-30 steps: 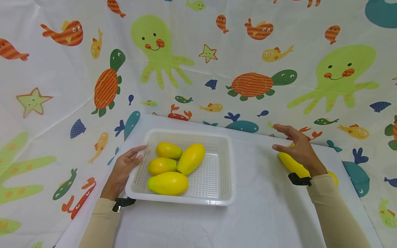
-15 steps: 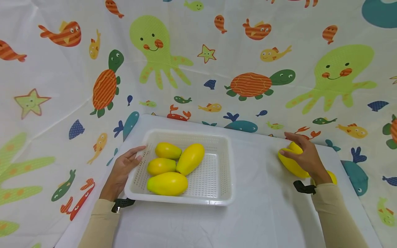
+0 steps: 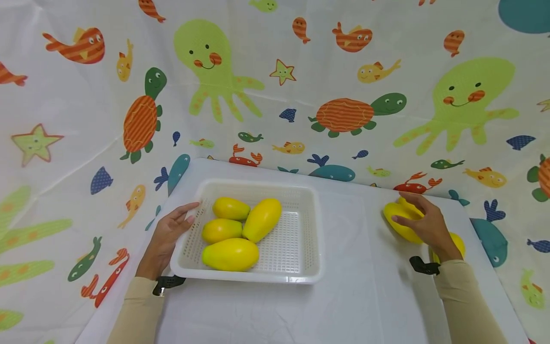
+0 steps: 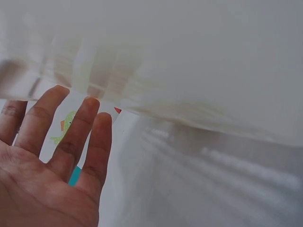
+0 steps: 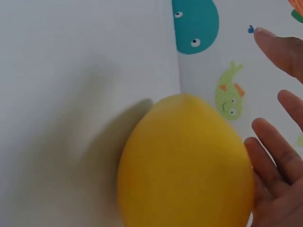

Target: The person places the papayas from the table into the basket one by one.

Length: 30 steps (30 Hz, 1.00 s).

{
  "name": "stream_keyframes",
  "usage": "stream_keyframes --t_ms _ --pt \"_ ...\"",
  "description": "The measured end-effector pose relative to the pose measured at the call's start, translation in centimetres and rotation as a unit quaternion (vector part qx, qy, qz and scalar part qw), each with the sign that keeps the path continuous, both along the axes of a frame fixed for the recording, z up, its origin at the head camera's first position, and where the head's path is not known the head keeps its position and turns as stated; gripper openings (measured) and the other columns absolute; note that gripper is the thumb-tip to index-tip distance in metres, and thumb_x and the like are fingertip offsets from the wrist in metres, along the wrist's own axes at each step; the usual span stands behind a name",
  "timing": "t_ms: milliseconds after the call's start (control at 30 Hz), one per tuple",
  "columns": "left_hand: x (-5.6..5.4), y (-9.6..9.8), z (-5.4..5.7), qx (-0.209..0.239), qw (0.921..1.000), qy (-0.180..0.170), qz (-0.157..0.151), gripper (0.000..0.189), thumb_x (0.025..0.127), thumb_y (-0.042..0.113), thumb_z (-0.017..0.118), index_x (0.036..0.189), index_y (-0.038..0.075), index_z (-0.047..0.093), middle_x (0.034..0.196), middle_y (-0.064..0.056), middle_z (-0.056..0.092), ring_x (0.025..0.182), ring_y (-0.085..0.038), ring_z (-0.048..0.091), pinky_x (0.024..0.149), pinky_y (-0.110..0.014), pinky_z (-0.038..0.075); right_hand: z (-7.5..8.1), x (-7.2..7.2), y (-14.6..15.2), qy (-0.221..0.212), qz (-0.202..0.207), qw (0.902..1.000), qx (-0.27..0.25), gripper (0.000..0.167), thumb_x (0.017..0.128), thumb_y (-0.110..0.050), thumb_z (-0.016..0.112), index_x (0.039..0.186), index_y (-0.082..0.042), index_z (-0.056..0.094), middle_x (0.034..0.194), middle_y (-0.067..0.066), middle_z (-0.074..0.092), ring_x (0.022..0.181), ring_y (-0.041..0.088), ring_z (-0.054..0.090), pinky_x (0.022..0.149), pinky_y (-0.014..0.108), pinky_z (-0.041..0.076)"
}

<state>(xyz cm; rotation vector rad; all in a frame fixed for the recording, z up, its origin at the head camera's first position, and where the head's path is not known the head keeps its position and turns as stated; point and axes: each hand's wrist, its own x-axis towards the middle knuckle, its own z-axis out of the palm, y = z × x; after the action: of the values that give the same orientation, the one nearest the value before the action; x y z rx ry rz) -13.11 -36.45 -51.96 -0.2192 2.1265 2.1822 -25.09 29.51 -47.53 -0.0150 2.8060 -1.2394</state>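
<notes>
A white perforated plastic basket [image 3: 245,275] holds several yellow papayas [image 3: 231,254] with greenish ends, all toward its left side. My left hand [image 3: 165,239] is at the basket's left rim; in the left wrist view its fingers [image 4: 100,142] are extended, tips right at the basket's wall. On the right, my right hand [image 3: 429,227] is spread over a pair of papayas [image 3: 397,220], thumb and fingers apart and partly hiding them. Another papaya [image 3: 458,244] lies behind the right wrist, and a papaya [image 5: 187,165] fills the lower middle of the right wrist view.
The table [image 3: 348,306] has a white cover. A white curtain [image 3: 266,43] printed with sea animals rises along its back and left sides, close behind the right-hand papayas. Each wrist wears a black band [image 3: 168,283].
My right hand has moved right and down over the papayas, its thumb now in front of one. The left hand stays at the basket's rim, and the whole view has shifted slightly.
</notes>
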Motion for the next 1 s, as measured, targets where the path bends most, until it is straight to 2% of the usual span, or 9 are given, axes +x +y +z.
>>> stream_keyframes --t_ms 433,567,767,1000 --pt "0.1 0.1 0.3 -0.010 0.9998 -0.017 0.002 0.063 0.105 0.042 0.066 0.163 0.031 0.043 0.174 -0.002 0.036 0.122 -0.012 0.071 0.096 -0.043 0.062 -1.1 0.6 1.5 -0.039 -0.014 0.9985 0.037 0.086 0.095 -0.040 0.081 0.165 -0.015 0.037 0.170 0.028 0.031 0.142 0.054 0.036 0.116 0.076 0.037" --pt "0.1 0.1 0.2 -0.011 0.9998 -0.016 0.003 0.063 0.105 0.042 0.066 0.162 0.032 0.043 0.174 -0.002 0.037 0.122 -0.011 0.071 0.096 -0.042 0.063 -1.3 0.5 1.9 -0.045 0.010 0.9986 0.026 0.090 0.093 -0.042 0.083 0.165 -0.014 0.037 0.170 0.028 0.031 0.141 0.053 0.036 0.114 0.074 0.038" --pt "0.1 0.1 0.1 -0.004 0.9999 -0.011 0.000 0.063 0.105 0.040 0.066 0.163 0.030 0.043 0.174 -0.003 0.036 0.123 -0.011 0.071 0.097 -0.041 0.063 -2.0 0.7 2.1 -0.088 0.044 0.9950 0.014 0.100 0.089 -0.050 0.084 0.168 -0.017 0.031 0.171 0.026 0.028 0.140 0.050 0.034 0.108 0.064 0.041" --pt "0.0 0.1 0.1 -0.016 0.9998 -0.009 0.001 0.063 0.105 0.042 0.065 0.162 0.031 0.043 0.174 -0.002 0.037 0.123 -0.012 0.070 0.096 -0.041 0.063 -2.4 0.8 1.4 -0.093 0.043 0.9947 0.009 0.101 0.087 -0.050 0.087 0.167 -0.021 0.033 0.173 0.021 0.029 0.144 0.050 0.032 0.113 0.070 0.037"
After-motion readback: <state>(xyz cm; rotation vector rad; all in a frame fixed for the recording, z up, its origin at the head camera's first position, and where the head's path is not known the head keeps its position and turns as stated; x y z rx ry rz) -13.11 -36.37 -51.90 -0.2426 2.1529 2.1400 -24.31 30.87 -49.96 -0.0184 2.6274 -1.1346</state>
